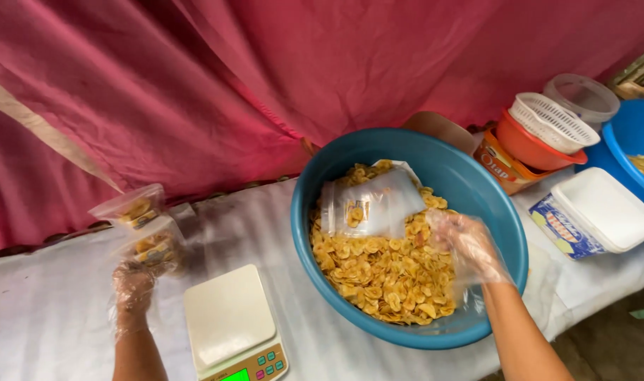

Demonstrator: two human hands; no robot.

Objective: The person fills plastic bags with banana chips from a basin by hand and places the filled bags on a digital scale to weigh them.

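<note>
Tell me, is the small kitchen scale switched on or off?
On. The scale shows a lit green display at its front edge; its white platform is bare.

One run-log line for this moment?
left hand: holds filled bags | right hand: in chip basin, by empty bags | scale: bare

Round plastic basin [470, 190]: teal-blue.
Heap of banana chips [382, 271]: golden yellow.
Draped cloth backdrop [230, 77]: deep pink-red.
Flat kitchen scale [227, 314]: cream, green-lit display.
Table covering [47, 303]: white.
Small bowl [526, 148]: orange.
</note>
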